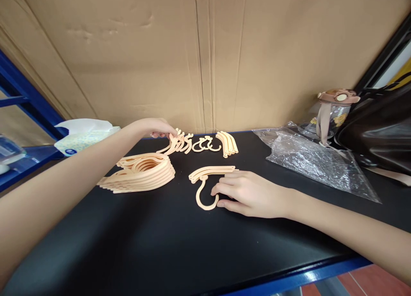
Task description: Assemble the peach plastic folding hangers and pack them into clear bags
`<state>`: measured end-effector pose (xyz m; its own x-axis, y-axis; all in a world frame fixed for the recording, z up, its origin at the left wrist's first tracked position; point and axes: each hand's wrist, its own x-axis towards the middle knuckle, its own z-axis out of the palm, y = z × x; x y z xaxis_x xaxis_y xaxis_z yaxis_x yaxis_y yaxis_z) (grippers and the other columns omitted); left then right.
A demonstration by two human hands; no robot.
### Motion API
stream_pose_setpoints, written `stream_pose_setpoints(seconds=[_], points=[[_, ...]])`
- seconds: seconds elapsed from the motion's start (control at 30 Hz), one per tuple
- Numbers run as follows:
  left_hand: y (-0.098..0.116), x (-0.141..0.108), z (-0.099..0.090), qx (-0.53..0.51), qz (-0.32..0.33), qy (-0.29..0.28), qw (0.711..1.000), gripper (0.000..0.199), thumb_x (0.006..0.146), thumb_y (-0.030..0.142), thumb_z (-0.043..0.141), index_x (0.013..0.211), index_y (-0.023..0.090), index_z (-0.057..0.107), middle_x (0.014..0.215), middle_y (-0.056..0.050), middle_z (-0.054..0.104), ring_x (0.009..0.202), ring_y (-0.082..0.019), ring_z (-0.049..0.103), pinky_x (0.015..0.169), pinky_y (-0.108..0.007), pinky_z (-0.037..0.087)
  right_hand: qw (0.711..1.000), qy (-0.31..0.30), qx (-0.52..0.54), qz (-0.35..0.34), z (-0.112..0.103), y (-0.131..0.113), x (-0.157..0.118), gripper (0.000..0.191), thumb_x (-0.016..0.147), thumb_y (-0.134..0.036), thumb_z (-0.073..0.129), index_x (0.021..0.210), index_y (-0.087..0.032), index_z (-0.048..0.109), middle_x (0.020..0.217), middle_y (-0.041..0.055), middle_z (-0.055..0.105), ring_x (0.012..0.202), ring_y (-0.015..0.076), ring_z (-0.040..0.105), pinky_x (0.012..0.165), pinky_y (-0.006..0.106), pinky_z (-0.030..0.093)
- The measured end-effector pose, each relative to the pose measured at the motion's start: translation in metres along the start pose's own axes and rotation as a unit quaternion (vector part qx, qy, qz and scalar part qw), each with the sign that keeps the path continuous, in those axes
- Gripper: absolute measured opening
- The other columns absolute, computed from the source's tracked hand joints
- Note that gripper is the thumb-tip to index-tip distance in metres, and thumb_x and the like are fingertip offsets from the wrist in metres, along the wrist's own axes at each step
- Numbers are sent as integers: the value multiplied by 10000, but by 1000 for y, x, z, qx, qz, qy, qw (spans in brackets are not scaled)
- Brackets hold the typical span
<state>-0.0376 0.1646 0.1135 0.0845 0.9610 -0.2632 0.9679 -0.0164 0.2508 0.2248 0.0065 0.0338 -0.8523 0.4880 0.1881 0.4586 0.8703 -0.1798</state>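
Note:
My left hand [160, 128] reaches to the back of the table, its fingers closed on a cream plastic hanger piece [173, 145] at the left end of a row of loose pieces. More curved hanger pieces [186, 144] lie right beside it. Nearer the front, my right hand [245, 193] rests on the table, thumb and finger pinched at the tip of a cream hanger hook [203, 198]. That hook's top meets two hanger arms [212, 171], which lie side by side behind it; their right end is partly behind my fingers.
Stacked cream hangers [144, 176] lie at left, near a tissue pack [86, 135]. Two loose hooks [205, 144] and a bundle of arms [228, 144] lie at the back. At right are a clear plastic bag [308, 159], a bottle [337, 112] and a black bag [379, 120].

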Motion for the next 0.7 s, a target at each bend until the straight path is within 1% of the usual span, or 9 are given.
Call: stream_pose_setpoints(seconds=[0.2,0.3,0.37,0.4,0.47,0.53,0.57,0.63,0.7], points=[[15,-25,-21,-49,64,39,996,200,609,377,618,669,194,565,733,-41,536,742,-209,518,629,-300,336,1000,-5,-8,1,-2,-1,0,194,950,-268,449,1053,-180,588,933,43,643,864,170,602,811,311,450],[29,-44,-24,-103,126,43,986,196,692,325,598,622,189,475,685,-18,454,658,-159,465,580,-288,292,1000,4,-4,-1,-1,-2,1,194,942,-273,469,1064,-176,584,951,46,649,880,170,604,815,303,444],[39,-59,-20,-139,156,39,977,214,735,294,589,622,191,440,663,4,407,595,-121,415,544,-271,270,999,37,6,12,-1,-3,2,185,936,-292,487,1049,-181,584,915,32,654,843,157,608,787,285,439],[44,-67,-15,-164,174,29,971,216,753,284,587,630,189,436,656,13,390,567,-102,390,520,-256,257,998,62,12,30,-1,-4,2,178,935,-303,492,1029,-185,585,867,18,652,797,147,605,755,274,433],[53,-83,-1,-312,205,-27,927,192,751,231,619,650,171,468,656,18,386,542,-75,360,482,-228,239,988,122,25,88,-3,-5,1,173,944,-314,466,953,-188,585,759,-5,624,688,130,577,674,256,409],[60,-98,19,-338,208,-56,916,160,774,231,611,684,161,498,674,16,413,554,-69,383,471,-206,266,972,178,54,145,-7,-6,0,251,968,-299,385,830,-183,558,678,-15,577,608,117,532,616,248,378],[62,-104,30,-376,198,-74,902,154,778,219,610,686,158,502,672,19,416,560,-67,392,460,-194,266,963,201,79,163,-10,-7,0,309,980,-293,335,769,-182,530,656,-16,557,588,112,516,603,246,369],[65,-117,52,-441,173,-92,876,156,778,207,617,686,157,501,666,24,438,566,-64,411,447,-172,284,948,222,137,182,-13,-7,-1,384,994,-324,285,693,-185,478,611,-25,525,553,102,490,589,243,362],[66,-127,72,-488,143,-87,856,185,792,259,629,698,159,504,672,24,469,578,-70,445,473,-173,357,940,206,192,191,-15,-7,-2,389,980,-407,337,699,-186,488,599,-33,530,544,98,486,572,236,362]])
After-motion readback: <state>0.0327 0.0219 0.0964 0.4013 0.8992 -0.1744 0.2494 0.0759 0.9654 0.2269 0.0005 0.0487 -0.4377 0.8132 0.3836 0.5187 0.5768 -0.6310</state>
